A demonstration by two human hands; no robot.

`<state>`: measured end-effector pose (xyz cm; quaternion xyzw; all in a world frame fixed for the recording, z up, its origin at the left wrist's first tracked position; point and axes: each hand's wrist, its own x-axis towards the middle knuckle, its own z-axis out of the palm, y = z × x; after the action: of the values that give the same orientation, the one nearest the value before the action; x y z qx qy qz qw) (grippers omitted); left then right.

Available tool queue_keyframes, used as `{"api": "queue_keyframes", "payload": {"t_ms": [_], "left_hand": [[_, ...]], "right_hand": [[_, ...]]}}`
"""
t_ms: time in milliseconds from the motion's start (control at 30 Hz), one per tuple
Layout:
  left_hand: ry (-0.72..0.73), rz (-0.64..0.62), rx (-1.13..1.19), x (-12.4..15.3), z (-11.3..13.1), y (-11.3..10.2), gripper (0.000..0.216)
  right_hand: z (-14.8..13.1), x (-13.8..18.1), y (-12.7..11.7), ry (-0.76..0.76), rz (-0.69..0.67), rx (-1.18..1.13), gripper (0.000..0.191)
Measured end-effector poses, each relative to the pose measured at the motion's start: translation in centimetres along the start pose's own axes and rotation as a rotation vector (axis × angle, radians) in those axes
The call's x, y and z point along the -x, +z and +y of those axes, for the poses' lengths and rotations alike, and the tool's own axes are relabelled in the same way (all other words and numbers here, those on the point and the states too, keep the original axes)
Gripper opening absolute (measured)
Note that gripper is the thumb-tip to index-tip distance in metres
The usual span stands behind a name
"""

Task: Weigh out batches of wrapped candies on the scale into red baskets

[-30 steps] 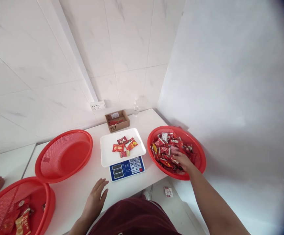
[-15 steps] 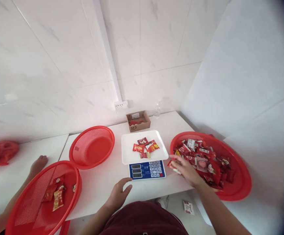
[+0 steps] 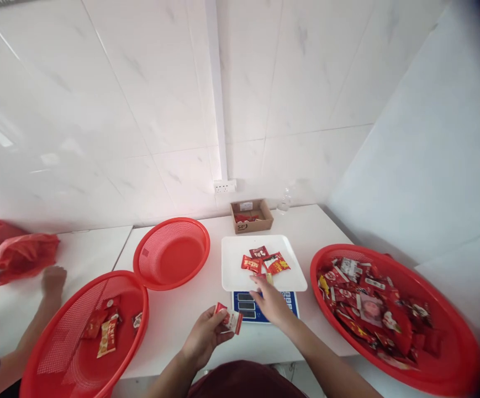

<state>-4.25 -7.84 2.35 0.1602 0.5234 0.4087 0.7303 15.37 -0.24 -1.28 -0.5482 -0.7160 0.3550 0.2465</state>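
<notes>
My left hand is closed on a small red and white snack packet, held above the table just left of the scale. Over the front of the scale's white tray, my right hand reaches with thumb and fingers apart. Its fingertips are at a red and gold packet, which they partly cover. Behind that lie a red packet, a dark red packet and a red and yellow packet.
At right stands a red basket full of mixed packets. On the left are a red basket with several packets and a bare red basket. A cardboard box is behind the scale. Another person's hand is near red plastic bags.
A packet that was in my right hand beside the right basket is now in my left hand. My right hand has moved left onto the tray. The view has shifted left.
</notes>
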Motion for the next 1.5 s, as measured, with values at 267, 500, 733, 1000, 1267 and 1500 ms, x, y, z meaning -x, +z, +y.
{"api": "queue_keyframes", "payload": {"t_ms": [267, 500, 733, 1000, 1267, 1500], "left_hand": [[-0.067, 0.295, 0.38, -0.2, 0.8, -4.8, 0.012], [-0.024, 0.298, 0.42, -0.3, 1.1, -6.8, 0.015], [-0.008, 0.264, 0.45, -0.9, 1.3, -8.0, 0.016], [-0.015, 0.268, 0.43, -1.7, 2.1, -9.1, 0.014], [0.035, 0.351, 0.466, -3.4, 4.1, -10.3, 0.004], [-0.01, 0.356, 0.539, -4.9, 6.3, -11.0, 0.024]], "right_hand": [[1.3, -6.9, 0.1, -0.019, 0.004, 0.535, 0.046], [0.9, -8.7, 0.9, 0.021, -0.07, 0.709, 0.04], [-1.2, -11.0, -0.2, 0.253, -0.014, 0.496, 0.033], [-8.2, -14.3, 0.8, 0.115, -0.064, -0.565, 0.05], [-2.0, -9.3, -0.6, 0.033, -0.159, 0.357, 0.042], [2.3, -5.0, -1.6, 0.047, -0.168, 0.504, 0.032]]}}
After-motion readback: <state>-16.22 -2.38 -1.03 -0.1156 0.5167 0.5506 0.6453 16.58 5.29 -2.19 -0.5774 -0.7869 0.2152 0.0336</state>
